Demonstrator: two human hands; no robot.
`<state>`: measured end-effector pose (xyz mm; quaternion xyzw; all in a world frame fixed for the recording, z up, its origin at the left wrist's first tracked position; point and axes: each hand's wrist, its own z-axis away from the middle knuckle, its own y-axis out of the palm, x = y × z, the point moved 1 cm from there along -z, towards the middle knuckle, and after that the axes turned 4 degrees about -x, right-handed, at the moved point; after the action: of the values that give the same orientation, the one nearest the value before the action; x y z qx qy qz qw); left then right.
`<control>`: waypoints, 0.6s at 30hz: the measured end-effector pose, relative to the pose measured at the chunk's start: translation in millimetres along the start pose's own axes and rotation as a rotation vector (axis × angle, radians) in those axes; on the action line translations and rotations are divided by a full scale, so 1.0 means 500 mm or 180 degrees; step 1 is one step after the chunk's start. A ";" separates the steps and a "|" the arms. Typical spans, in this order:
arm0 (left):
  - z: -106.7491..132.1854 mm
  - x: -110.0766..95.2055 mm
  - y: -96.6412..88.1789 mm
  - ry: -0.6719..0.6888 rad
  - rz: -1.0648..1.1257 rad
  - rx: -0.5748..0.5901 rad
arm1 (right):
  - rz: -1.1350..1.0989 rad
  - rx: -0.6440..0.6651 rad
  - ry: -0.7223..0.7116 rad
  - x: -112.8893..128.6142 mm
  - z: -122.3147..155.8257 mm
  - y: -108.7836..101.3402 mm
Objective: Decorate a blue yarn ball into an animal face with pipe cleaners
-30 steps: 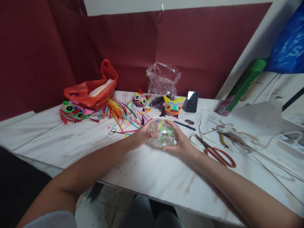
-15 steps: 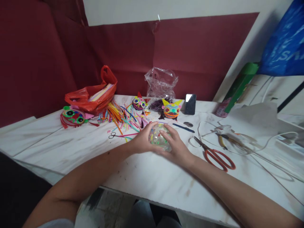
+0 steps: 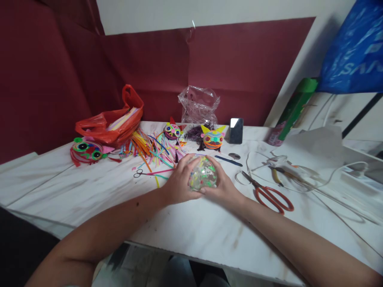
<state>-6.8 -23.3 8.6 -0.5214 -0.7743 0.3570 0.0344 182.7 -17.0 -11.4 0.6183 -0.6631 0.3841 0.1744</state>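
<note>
A clear ball with coloured bits in it (image 3: 204, 173) is held between my two hands over the front middle of the table. My left hand (image 3: 181, 179) curls around its left side, fingers over the upper edge. My right hand (image 3: 223, 184) cups the right side, and its thumb lies low near the left fingers. Small scissors (image 3: 139, 173) and a pink strip (image 3: 160, 171) lie left of my hands. Large red-handled scissors (image 3: 269, 195) rest to the right. Just beyond the ball are a dark blue stick (image 3: 229, 160) and a small dark oval piece (image 3: 234, 156).
Colourful animal-face figures (image 3: 213, 138) stand at the back, another (image 3: 88, 150) at left. A red plastic bag (image 3: 110, 127) spills fuzzy craft strips. A clear bag (image 3: 200, 105) and a phone (image 3: 236, 130) stand near the wall. Right are a glue gun (image 3: 279, 161), pliers (image 3: 277, 176) and a white cord (image 3: 332, 181).
My hands have turned the ball, so different coloured bits face me. The left fingers now reach over its upper left, and the right fingers have drawn back to its right side. The view shifted slightly.
</note>
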 end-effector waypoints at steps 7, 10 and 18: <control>-0.024 0.014 -0.031 -0.0951 0.1225 0.0247 | 0.0173 0.0040 -0.0109 0.008 -0.003 -0.004; -0.022 0.020 -0.024 -0.1447 0.1730 0.0408 | 0.0239 0.0137 -0.0193 0.009 0.000 -0.004; -0.020 0.015 -0.022 -0.1709 0.2204 0.0438 | 0.0324 0.0294 -0.0293 0.009 0.005 -0.003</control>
<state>-14.8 -14.0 20.2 -0.6353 -0.5099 0.5210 -0.2549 183.8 -22.0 -9.3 0.6082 -0.6826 0.3938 0.0953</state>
